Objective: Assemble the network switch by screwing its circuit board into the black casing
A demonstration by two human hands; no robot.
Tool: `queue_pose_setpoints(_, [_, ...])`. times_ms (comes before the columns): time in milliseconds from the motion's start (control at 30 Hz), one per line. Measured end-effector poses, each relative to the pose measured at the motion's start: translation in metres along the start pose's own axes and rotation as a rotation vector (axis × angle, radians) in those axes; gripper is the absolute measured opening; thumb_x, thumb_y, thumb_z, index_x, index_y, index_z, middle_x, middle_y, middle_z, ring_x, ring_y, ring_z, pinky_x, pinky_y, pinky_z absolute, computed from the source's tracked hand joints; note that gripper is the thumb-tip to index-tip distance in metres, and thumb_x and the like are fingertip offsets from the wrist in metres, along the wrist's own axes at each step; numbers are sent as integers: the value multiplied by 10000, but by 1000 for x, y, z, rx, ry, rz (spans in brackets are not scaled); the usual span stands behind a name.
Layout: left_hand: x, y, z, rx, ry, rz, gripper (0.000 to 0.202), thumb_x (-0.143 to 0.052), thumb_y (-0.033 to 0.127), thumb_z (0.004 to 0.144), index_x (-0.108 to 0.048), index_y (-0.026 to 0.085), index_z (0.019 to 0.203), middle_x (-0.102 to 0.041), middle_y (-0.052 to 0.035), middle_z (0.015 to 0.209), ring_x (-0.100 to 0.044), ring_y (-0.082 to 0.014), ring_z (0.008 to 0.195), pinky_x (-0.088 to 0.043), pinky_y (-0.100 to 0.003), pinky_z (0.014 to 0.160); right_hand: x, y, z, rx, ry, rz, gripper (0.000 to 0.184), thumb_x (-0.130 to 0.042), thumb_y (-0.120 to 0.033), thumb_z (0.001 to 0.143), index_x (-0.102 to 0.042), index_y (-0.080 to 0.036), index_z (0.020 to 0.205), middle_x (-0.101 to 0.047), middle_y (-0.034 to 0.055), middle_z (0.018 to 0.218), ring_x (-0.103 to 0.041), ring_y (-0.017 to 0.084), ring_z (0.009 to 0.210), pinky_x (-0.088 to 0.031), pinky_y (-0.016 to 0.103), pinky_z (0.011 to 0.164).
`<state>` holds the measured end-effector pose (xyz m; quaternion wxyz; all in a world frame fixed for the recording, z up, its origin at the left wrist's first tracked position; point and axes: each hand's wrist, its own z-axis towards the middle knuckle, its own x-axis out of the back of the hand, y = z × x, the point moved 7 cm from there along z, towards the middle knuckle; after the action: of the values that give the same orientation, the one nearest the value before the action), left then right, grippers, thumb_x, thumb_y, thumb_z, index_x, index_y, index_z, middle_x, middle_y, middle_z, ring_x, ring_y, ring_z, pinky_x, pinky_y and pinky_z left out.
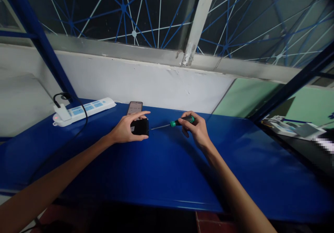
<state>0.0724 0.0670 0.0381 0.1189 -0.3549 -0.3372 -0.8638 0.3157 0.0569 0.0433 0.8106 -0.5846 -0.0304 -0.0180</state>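
My left hand (123, 130) is closed around a small black box-shaped device (141, 127) with a pale label, holding it over the blue table. In my right hand (197, 128) is a screwdriver (185, 120) with a black and green handle, gripped between thumb and fingers. Its thin metal shaft points left, and the tip is at the device's right side; whether it touches a screw I cannot tell. A few tiny dark bits lie on the table just below the tip.
A smartphone (135, 107) with a lit screen lies behind my left hand. At the back left is a white power strip (88, 110) with a plug and a black cable (85, 113). Blue frame posts (56, 52) rise at both sides. Papers and other items (292, 128) sit at far right.
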Motion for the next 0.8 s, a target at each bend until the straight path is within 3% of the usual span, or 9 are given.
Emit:
queue_pose_setpoints(600, [-4, -3, -2, 76, -22, 117, 734, -745, 466, 677, -517, 241, 1336, -664, -83, 1173, -625, -268, 1032, -479, -460, 933, -2, 0, -3, -19, -52, -79, 262, -725, -379, 775, -534, -202, 801, -475, -74, 496, -417, 71, 398, -317, 228, 380])
queue_pose_setpoints(800, [-12, -5, -4, 96, -100, 164, 718, -746, 492, 674, -524, 268, 1319, -637, -72, 1254, -592, -296, 1122, -452, -483, 969, 0, 7, -1, -79, -93, -164, 330, -737, -452, 763, -522, -202, 785, -557, -40, 537, -484, 91, 422, -365, 226, 391])
